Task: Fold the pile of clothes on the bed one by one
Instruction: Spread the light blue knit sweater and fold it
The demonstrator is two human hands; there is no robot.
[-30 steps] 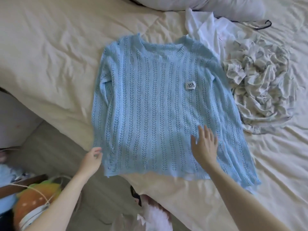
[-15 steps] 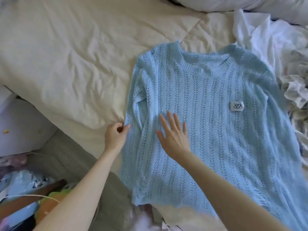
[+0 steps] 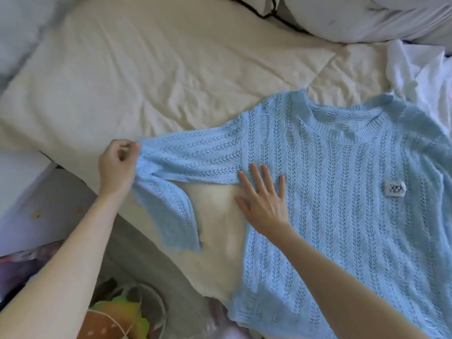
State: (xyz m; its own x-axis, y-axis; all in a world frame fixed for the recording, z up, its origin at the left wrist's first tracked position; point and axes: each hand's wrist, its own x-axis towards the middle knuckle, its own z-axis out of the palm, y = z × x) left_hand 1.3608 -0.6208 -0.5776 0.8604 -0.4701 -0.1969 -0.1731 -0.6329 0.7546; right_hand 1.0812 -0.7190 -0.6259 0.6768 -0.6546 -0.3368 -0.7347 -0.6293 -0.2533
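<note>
A light blue open-knit sweater [image 3: 342, 192] lies front-up on the cream bed cover [image 3: 146, 81], with a small white label on its chest. Its left sleeve [image 3: 190, 157] is stretched out sideways, and the cuff end hangs bent down toward the bed's edge. My left hand [image 3: 117, 165] pinches that sleeve at the bend. My right hand [image 3: 264, 199] lies flat with fingers spread on the sweater's body, just below the armpit. The sweater's right side runs out of view.
White garments [image 3: 420, 77] lie bunched at the right, beyond the sweater's collar. A grey pillow [image 3: 367, 18] sits at the top. The bed's edge runs diagonally at lower left, with the floor and a colourful soft toy [image 3: 117, 319] below it.
My left hand took hold of the sleeve and drew it out to the left, away from the sweater's body. My right hand stayed pressed flat on the sweater near the armpit.
</note>
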